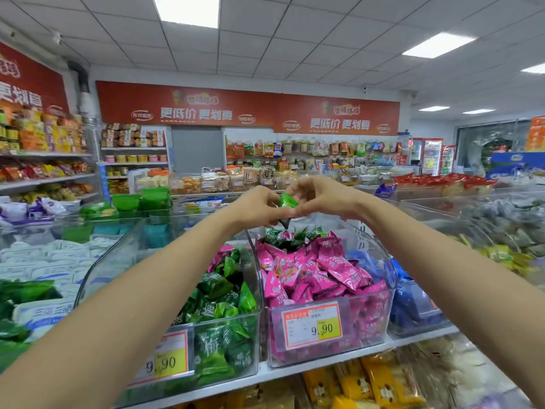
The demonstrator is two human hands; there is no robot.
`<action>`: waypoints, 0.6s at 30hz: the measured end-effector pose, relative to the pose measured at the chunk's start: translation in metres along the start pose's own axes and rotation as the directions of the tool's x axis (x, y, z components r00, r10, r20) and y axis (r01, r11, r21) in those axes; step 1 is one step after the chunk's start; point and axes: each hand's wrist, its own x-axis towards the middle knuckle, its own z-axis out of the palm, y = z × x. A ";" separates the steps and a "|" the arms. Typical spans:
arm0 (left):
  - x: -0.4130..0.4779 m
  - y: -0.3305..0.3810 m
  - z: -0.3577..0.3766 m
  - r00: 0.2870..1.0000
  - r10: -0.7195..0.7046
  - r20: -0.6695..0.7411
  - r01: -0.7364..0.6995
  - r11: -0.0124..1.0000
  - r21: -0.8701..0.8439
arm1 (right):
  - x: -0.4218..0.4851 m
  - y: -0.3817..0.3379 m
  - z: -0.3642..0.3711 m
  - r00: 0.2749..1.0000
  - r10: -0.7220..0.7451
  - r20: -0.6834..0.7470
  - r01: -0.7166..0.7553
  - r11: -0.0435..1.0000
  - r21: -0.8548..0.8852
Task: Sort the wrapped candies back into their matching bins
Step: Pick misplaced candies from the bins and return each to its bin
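Observation:
Both my hands meet above the back of the pink bin (380, 317). My right hand (321, 196) pinches a bright green wrapped candy (287, 199). My left hand (259, 206) touches it from the left, and a dark green candy (285, 222) hangs below my fingers. The pink bin holds pink candies (312, 270) with several green candies (283, 239) piled at its back. To its left, the green bin (256, 335) holds green candies (224, 293) with a few pink ones (219, 256) near its back.
A bin of blue candies (413, 305) stands right of the pink one. White and green packs fill the bins at left (44, 267). Yellow packs (368, 382) lie on the shelf below. Store shelves (132, 149) and red banners (247, 109) line the far wall.

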 end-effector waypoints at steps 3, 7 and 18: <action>0.003 -0.003 -0.007 0.999 -0.039 -0.035 0.035 0.994 -0.105 | 0.006 -0.002 -0.001 1.000 0.029 0.009 -0.029 0.997 0.078; 0.001 -0.010 -0.021 0.983 -0.120 -0.140 0.103 0.988 -0.118 | 0.020 0.009 0.012 0.984 0.154 0.087 -0.148 0.986 -0.071; -0.013 -0.016 -0.033 0.990 -0.096 -0.101 0.075 0.979 -0.190 | 0.046 0.030 0.045 0.904 0.382 0.189 -0.310 0.893 -0.325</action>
